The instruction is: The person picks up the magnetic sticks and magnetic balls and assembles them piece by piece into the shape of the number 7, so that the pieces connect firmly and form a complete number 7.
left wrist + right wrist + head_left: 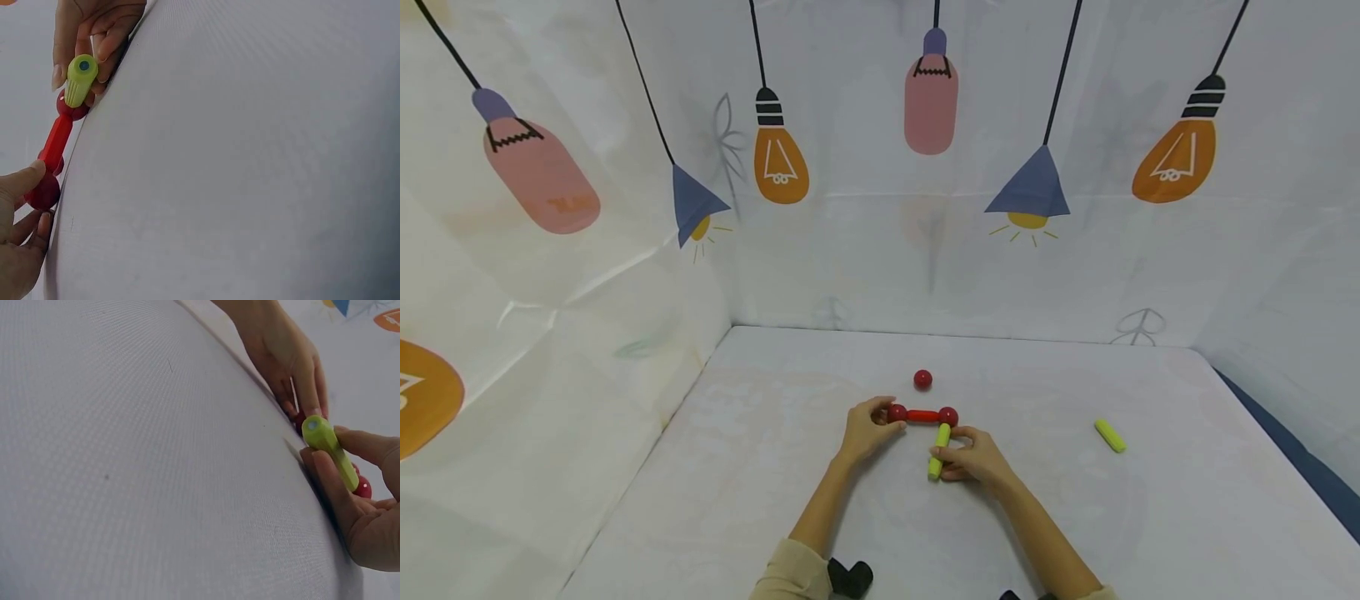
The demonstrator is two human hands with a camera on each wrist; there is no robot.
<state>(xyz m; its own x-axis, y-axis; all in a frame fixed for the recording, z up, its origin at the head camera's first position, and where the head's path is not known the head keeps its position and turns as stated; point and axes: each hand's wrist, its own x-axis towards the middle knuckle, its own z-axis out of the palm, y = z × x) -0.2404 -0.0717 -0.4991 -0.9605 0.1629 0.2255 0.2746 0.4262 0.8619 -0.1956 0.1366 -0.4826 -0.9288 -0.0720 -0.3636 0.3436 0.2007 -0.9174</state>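
Observation:
My left hand (867, 428) pinches a red ball (897, 413) at the left end of a short red rod (922, 416). The rod's right end meets a second red ball (948, 417). In my right hand (976, 457) is a yellow-green rod (938, 454), held between thumb and fingers, its far end against that second ball. The left wrist view shows a dark round spot on the near end of this yellow-green rod (81, 78). Whether the rod is fixed into the ball I cannot tell.
Just beyond the hands a loose red ball (922, 380) lies on the white table (760, 500). Another yellow-green rod (1109, 436) lies to the right. A white sheet printed with lamps (850, 258) hangs behind the table and along its left.

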